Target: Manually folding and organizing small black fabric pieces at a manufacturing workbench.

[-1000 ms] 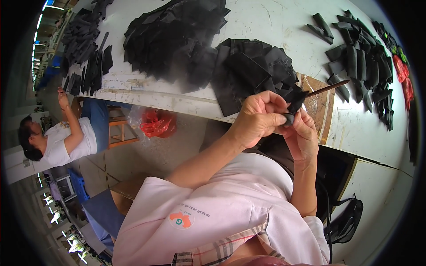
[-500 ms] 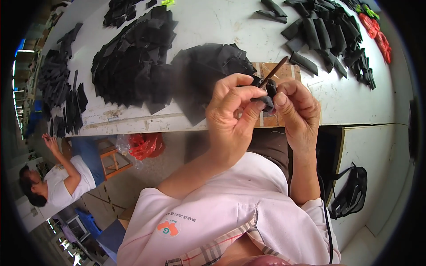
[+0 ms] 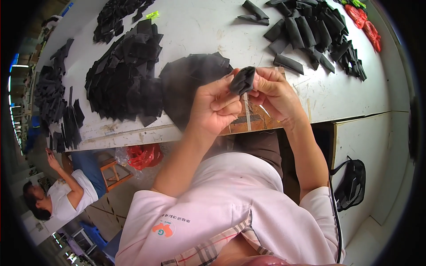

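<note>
A small black fabric tube [image 3: 242, 81], its end folded into creases, is held up between my two hands, over the near edge of the table. My left hand [image 3: 214, 107] pinches its left side with fingers curled in. On its other side, my right hand [image 3: 278, 94] grips it between thumb and fingers. The fingers partly cover the piece, and the thin brown pointed stick cannot be made out now. Below my hands lies a brown cardboard-like board [image 3: 247, 120] with pale tape strips. Just left of my left hand is a pile of flat black fabric pieces [image 3: 184, 82].
Larger heaps of black pieces [image 3: 126, 73] cover the white table's [image 3: 213, 31] left side. Finished-looking black tubes [image 3: 306, 33] lie at the far right, near red plastic bags [image 3: 370, 35]. Another person [image 3: 73, 190] sits at the left. A black bag [image 3: 350, 186] hangs at the right.
The black tube has turned so its folded end faces up, and both hands have shifted slightly left. The brown stick that stuck out of it no longer shows.
</note>
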Demonstrator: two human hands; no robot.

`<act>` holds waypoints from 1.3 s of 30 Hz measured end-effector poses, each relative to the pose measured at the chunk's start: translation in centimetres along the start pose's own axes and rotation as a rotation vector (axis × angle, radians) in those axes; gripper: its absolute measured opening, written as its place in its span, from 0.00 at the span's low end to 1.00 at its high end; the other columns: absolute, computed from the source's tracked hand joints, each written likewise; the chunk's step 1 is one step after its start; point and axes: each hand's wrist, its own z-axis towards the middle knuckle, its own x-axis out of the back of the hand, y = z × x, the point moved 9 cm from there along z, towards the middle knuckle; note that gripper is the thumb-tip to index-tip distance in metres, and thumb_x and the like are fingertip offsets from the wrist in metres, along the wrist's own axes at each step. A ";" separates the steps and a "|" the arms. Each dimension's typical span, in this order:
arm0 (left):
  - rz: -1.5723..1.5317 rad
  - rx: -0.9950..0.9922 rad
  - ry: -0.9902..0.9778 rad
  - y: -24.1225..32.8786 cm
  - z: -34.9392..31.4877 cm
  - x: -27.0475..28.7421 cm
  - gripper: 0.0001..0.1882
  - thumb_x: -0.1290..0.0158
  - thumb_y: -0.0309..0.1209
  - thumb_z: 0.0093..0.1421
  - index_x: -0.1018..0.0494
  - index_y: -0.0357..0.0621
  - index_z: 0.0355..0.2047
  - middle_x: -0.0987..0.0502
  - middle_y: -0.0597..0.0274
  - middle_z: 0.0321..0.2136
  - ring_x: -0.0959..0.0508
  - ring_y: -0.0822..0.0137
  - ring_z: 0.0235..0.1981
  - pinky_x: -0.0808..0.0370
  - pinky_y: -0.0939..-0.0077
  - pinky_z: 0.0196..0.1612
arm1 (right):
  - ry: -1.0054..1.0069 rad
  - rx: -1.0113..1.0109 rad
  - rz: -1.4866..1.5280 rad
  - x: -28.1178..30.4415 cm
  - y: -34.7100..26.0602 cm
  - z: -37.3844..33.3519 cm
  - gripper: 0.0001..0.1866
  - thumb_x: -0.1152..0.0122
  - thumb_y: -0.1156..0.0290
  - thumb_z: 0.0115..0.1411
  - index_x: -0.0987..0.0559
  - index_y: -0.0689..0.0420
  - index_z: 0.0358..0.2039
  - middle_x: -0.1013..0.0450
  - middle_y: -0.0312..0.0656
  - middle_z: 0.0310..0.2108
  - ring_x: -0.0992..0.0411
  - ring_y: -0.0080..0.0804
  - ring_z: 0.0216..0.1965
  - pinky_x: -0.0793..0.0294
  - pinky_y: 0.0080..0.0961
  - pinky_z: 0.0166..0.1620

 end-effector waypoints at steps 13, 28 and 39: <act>0.761 -0.211 0.086 2.1 -1.4 0.1 0.20 0.46 0.24 0.51 0.36 0.39 0.45 0.28 0.62 0.30 0.34 0.81 0.19 0.42 0.94 0.16 | -0.072 0.086 -0.111 1.1 0.9 0.8 0.13 0.47 0.61 0.56 0.29 0.56 0.20 0.37 0.28 0.17 0.42 0.14 0.19 0.42 0.12 0.24; 0.880 -0.761 -0.035 5.3 -4.1 -5.1 0.05 0.49 0.24 0.52 0.28 0.38 0.30 0.25 0.57 0.31 0.27 0.70 0.31 0.33 0.74 0.42 | 0.091 0.817 -1.662 -6.0 -6.3 -3.5 0.15 0.41 0.63 0.48 0.34 0.58 0.18 0.36 0.37 0.18 0.33 0.36 0.23 0.36 0.31 0.23; 1.932 -0.572 0.014 0.6 0.2 -8.5 0.04 0.45 0.20 0.47 0.29 0.37 0.23 0.28 0.67 0.18 0.29 0.80 0.22 0.32 0.86 0.26 | 0.104 0.758 -1.016 0.2 -1.9 -3.2 0.10 0.46 0.69 0.51 0.32 0.59 0.18 0.36 0.42 0.15 0.36 0.41 0.18 0.38 0.32 0.21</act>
